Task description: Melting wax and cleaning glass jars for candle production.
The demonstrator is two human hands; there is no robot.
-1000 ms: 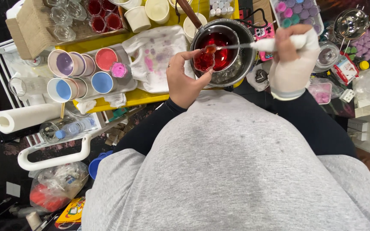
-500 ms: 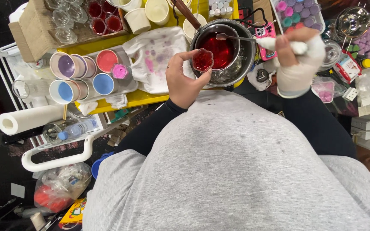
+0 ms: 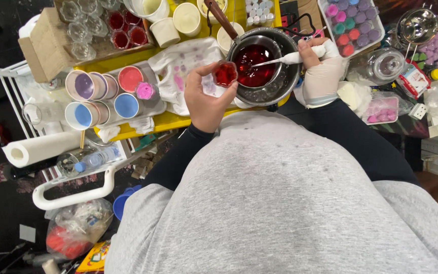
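L hand (image 3: 206, 101): grip pinching small glass cup (image 3: 225, 74) – red liquid inside
R hand (image 3: 322, 71): gloved, grip wrapped on white spoon (image 3: 285, 59) – tip in pot (image 3: 264, 66)

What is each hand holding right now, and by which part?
The left hand grips a small glass of red liquid by its sides. The right hand holds a white spoon by its handle end, bowl over the pot.

My bare left hand (image 3: 206, 99) holds a small clear glass cup of deep red liquid (image 3: 225, 74). My right hand (image 3: 320, 71), in a whitish glove, grips a white-handled spoon (image 3: 286, 59) over the round silver metal pot of dark red liquid (image 3: 259, 66). The white cloth (image 3: 186, 66) bears pink stains on the yellow table (image 3: 178, 121).
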